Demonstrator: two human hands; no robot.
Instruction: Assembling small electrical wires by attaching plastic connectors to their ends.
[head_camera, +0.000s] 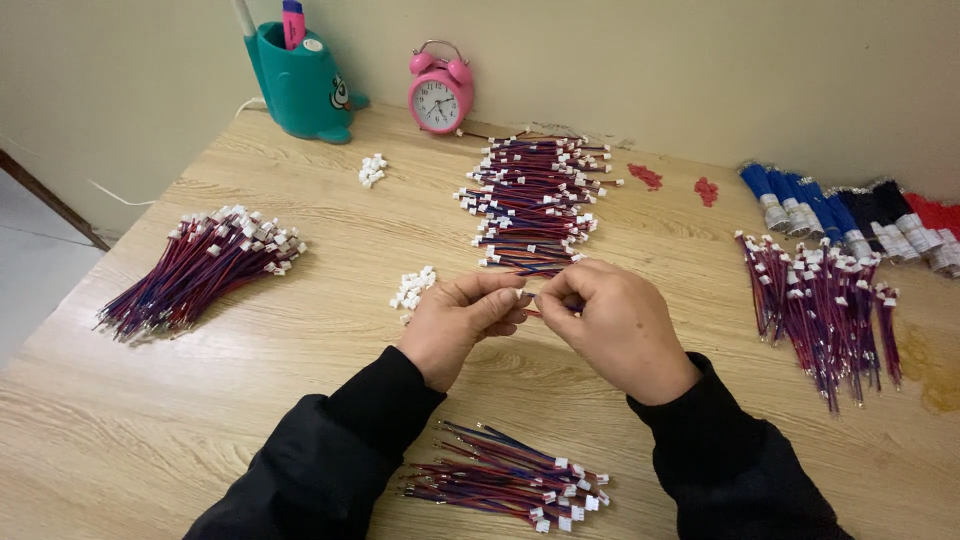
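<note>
While I watch through the head camera, the left hand (462, 318) and the right hand (607, 322) meet at the middle of the wooden table (300, 300), fingertips pinched together on one short red-and-blue wire lead (530, 312) that runs between them. Both hands are closed narrow around it; whether a connector sits at the pinched end I cannot tell.

Just left of the left hand lies a small heap of loose white connectors (411, 287), with a second small heap (372, 170) further back. Right behind the hands spreads a stacked pile of leads (535, 200). Another bundle (205, 265) lies well to the left, one (820, 300) to the right, and one (515, 482) near the sleeves. At the back stand a pink alarm clock (440, 92) and a teal pen holder (300, 85).
</note>
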